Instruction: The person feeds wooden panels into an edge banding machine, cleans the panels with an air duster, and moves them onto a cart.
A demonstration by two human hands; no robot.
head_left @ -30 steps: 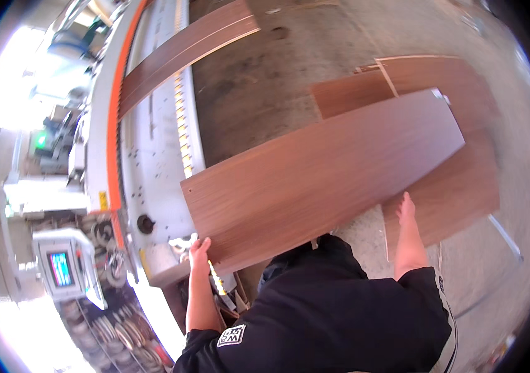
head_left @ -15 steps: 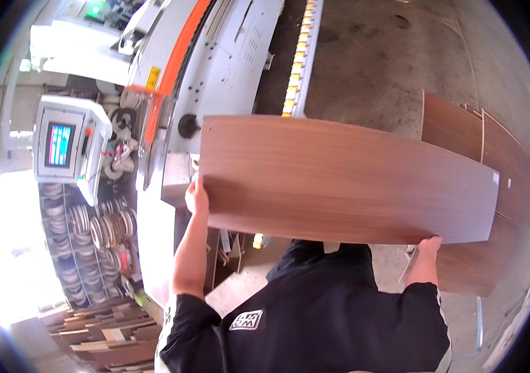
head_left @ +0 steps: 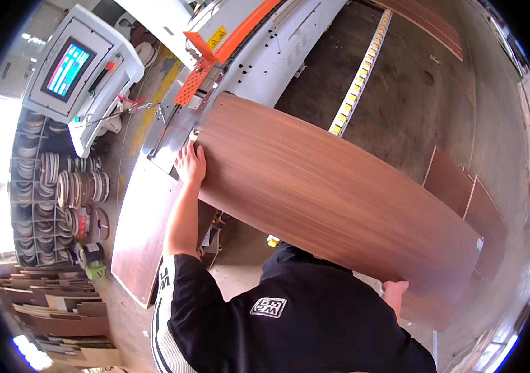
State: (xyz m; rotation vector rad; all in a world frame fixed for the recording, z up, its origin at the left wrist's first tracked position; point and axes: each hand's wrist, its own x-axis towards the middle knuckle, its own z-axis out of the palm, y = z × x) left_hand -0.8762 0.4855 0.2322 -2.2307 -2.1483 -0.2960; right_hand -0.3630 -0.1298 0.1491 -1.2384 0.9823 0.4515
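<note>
Machine (head_left: 255, 78) in grey and orange slanted through the upper middle of the frame. The brown board (head_left: 327, 199) ran from upper left of centre to the lower right, its left end close by the machine. A grey panel (head_left: 112, 53) stood upper left. The left hand (head_left: 190, 164), left of centre, lay against the board's left end, its grip impossible to tell; the right hand (head_left: 394, 292), lower right, clasped the lower edge.
</note>
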